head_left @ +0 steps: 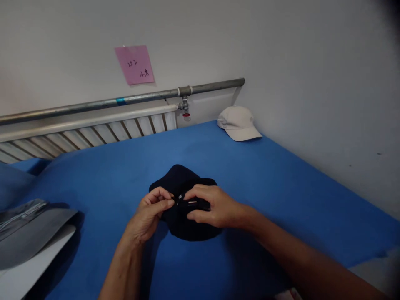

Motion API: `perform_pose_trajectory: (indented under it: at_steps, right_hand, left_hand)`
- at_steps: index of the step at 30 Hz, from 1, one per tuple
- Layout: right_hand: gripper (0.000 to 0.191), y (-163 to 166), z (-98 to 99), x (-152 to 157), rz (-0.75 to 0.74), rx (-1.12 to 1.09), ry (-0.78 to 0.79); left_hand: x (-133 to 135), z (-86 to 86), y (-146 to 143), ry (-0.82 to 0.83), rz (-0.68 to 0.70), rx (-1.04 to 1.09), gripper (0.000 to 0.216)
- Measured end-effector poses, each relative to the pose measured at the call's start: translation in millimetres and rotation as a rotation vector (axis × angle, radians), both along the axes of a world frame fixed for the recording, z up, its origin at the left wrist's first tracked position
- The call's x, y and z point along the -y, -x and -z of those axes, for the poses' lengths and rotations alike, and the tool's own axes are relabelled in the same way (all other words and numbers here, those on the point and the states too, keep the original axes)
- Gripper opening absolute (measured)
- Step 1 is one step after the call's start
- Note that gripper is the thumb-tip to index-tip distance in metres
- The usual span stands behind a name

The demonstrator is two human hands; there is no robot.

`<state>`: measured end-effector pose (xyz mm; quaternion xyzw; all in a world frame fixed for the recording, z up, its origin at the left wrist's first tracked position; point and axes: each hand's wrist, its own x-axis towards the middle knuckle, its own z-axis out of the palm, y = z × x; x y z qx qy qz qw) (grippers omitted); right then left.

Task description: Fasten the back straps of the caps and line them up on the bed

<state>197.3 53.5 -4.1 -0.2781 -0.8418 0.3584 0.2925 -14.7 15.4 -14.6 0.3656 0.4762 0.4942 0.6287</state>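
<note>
A dark navy or black cap (195,231) lies on the blue-covered surface in front of me, its brim pointing to the upper left. My left hand (150,212) is at the cap's left side, thumb and forefinger pinched together. Whatever lies between those fingertips is too small to make out. Over the cap, my right hand (211,204) grips what look like small black thread snips (200,204) between thumb and fingers. Their pale tips point left, close to my left fingertips. Dark on dark, the tool's outline is hard to separate from the cap.
A beige cap (239,123) sits at the far right corner by the wall. Grey and white caps (37,235) are stacked at the left edge. Behind the blue sheet (125,166) are a white radiator (93,135), a metal pipe (150,97) and a pink note (134,64).
</note>
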Motion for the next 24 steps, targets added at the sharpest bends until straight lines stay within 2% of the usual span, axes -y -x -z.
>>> perform_pose_trajectory:
  at_steps: [3, 7, 10, 15, 20, 24]
  right_hand:
    - [0.017, -1, 2.0, -2, 0.008, -0.029, 0.031]
    - [0.015, -8, -2.5, -4, 0.024, -0.033, 0.061]
    - [0.015, -15, -10.8, -2, 0.01, -0.033, 0.091]
    - [0.015, -22, -20.1, -1, -0.01, 0.032, 0.232]
    - [0.015, -27, -20.3, -3, -0.067, 0.14, 0.434]
    - [0.013, -25, -18.6, -3, -0.087, 0.104, 0.516]
  left_hand:
    - [1, 2.6, 1, -0.121, 0.085, -0.129, 0.016]
    - [4, 3.0, -3, -0.231, 0.203, -0.305, 0.033]
    - [6, 1.6, -6, -0.304, 0.255, -0.437, 0.024]
    - [10, -2.6, -4, -0.307, 0.409, -0.593, 0.021]
    - [12, -6.4, -2, -0.242, 0.459, -0.533, 0.02]
    - [12, -6.2, -1, -0.169, 0.508, -0.43, 0.019]
